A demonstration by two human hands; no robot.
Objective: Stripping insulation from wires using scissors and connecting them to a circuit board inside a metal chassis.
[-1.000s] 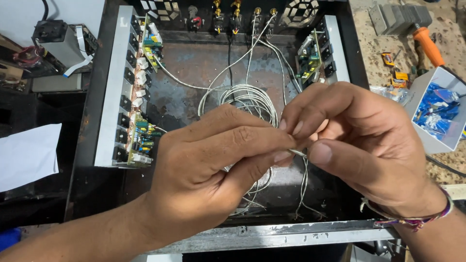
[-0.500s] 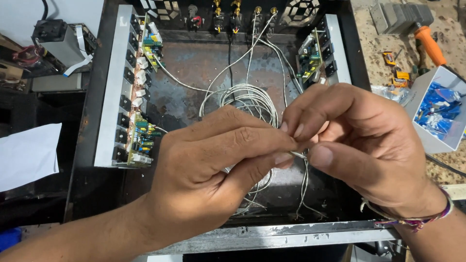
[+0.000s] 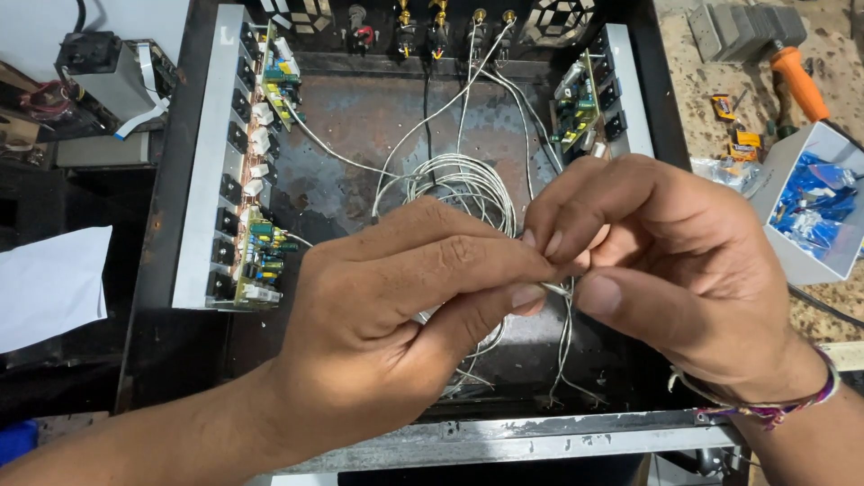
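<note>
- Black metal chassis point(image 3: 180, 360) lies open under both hands, floor rusty; we keep wrists off its front rail just below the grip.
- Left hand point(image 3: 378, 333) closed, thumb and forefinger pinching the thin white wires point(image 3: 560, 290) at their ends, dead centre.
- Right hand point(image 3: 666, 270) also closed on the same wires, fingertips touching the left's; looks like twisting or stripping, can't tell which.
- Coiled slack of the wires point(image 3: 459, 184) sits just beyond the grip, running up to the rear connectors point(image 3: 432, 22).
- Circuit boards on aluminium heatsinks, left board point(image 3: 261, 261) and right board point(image 3: 580, 103), flank the grip well apart.
- Advice, our judgement: pinch close to the ends, roll gently, don't tug the soldered runs.
- Grey box of blue parts point(image 3: 814, 202) on the worktop, right of the grip.
</note>
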